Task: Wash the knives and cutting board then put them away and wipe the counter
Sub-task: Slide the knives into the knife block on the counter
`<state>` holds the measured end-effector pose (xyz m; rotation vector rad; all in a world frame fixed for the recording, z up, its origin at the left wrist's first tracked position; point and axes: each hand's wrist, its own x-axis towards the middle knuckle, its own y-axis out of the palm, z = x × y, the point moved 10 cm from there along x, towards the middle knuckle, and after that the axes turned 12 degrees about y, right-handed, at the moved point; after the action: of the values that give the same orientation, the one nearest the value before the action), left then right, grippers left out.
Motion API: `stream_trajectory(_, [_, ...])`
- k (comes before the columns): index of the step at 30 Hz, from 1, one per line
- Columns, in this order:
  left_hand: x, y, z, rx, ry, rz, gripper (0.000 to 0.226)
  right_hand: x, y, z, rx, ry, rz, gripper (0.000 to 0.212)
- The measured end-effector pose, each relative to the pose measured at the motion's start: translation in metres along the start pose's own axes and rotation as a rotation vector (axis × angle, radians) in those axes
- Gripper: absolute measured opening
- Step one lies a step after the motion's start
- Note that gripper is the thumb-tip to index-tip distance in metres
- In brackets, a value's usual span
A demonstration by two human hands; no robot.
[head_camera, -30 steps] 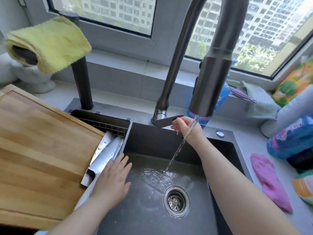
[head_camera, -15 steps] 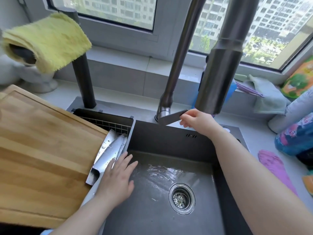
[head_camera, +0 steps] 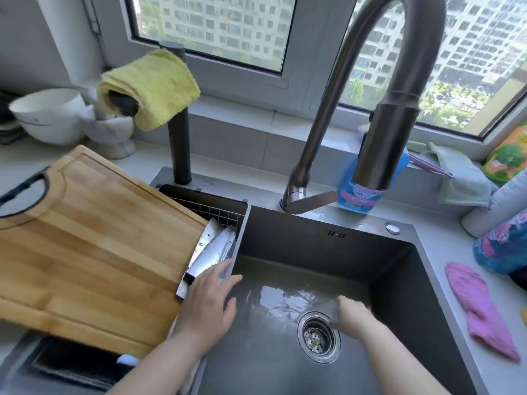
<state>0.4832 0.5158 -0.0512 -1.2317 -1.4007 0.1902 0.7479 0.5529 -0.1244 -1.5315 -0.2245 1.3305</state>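
The left grip lay wide, its fingers spread and nearly straight, holding nothing. It rested at the near end of the knives, with its fingertips reaching onto the divider wall of the sink. The knives, wet steel blades, lay side by side in the narrow left compartment. They sat wedged between that divider and the edge of the cutting board, with a wire basket behind them. Part of the blades was hidden under the board and under the grip.

The cutting board, pale wood with a handle hole at its far left corner, lay flat. It covered most of the left compartment and ran out over the table.

The right grip was down inside the main basin, just beside the drain and well apart from the knives. It was blurred, so whether it was wide or narrow could not be told. A film of water shone on the basin floor in front of it.

The faucet arched over the basin. A yellow cloth hung on a dark post behind the board. A pink cloth lay on the table to the right of the sink.
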Motion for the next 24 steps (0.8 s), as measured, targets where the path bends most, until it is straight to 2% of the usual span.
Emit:
stream_trajectory(2, [-0.015,-0.028,0.008,-0.023,-0.035,-0.029,0.033,0.002,0.015,-0.005,-0.054,-0.011,-0.032,0.062])
stream_trajectory(3, [-0.022,-0.042,0.012,0.005,-0.048,-0.028,0.033,0.000,0.010,0.001,0.038,-0.020,-0.075,0.058])
stream_trajectory(5, [-0.035,-0.068,0.024,0.073,-0.081,-0.025,0.034,-0.018,-0.002,0.022,0.114,-0.067,-0.213,0.023])
stream_trajectory(6, [-0.042,-0.079,0.032,0.119,-0.105,-0.018,0.036,-0.022,-0.004,0.032,0.131,-0.096,-0.251,0.017])
stream_trajectory(7, [-0.048,-0.089,0.041,0.175,-0.134,-0.005,0.037,-0.032,-0.003,0.047,0.137,-0.141,-0.264,0.023])
stream_trajectory(9, [-0.059,-0.107,0.061,0.281,-0.184,0.018,0.028,-0.046,0.015,0.069,0.014,-0.167,-0.216,0.009])
stream_trajectory(11, [-0.070,-0.119,0.080,0.348,-0.237,0.056,0.024,-0.054,0.034,0.088,-0.272,-0.216,-0.208,0.061])
stream_trajectory(12, [-0.075,-0.123,0.089,0.363,-0.250,0.080,0.027,-0.059,0.040,0.096,-0.343,-0.257,-0.247,0.079])
stream_trajectory(13, [-0.080,-0.128,0.097,0.376,-0.260,0.091,0.027,-0.070,0.040,0.104,-0.354,-0.284,-0.292,0.085])
stream_trajectory(15, [-0.091,-0.133,0.110,0.373,-0.269,0.110,0.027,-0.088,0.036,0.121,-0.251,-0.366,-0.395,0.075])
stream_trajectory(17, [-0.101,-0.133,0.115,0.344,-0.241,0.121,0.021,-0.121,0.023,0.140,-0.106,-0.547,-0.620,0.042])
stream_trajectory(18, [-0.104,-0.132,0.116,0.333,-0.231,0.136,0.024,-0.135,0.020,0.145,-0.044,-0.643,-0.707,0.038])
stream_trajectory(20, [-0.106,-0.129,0.117,0.301,-0.230,0.167,0.039,-0.147,0.026,0.151,0.000,-0.750,-0.747,0.052])
stream_trajectory(23, [-0.103,-0.127,0.116,0.262,-0.218,0.177,0.042,-0.163,0.032,0.155,0.017,-0.747,-0.748,0.042])
stream_trajectory(24, [-0.103,-0.126,0.117,0.242,-0.221,0.175,0.041,-0.161,0.036,0.157,-0.056,-0.683,-0.722,0.061])
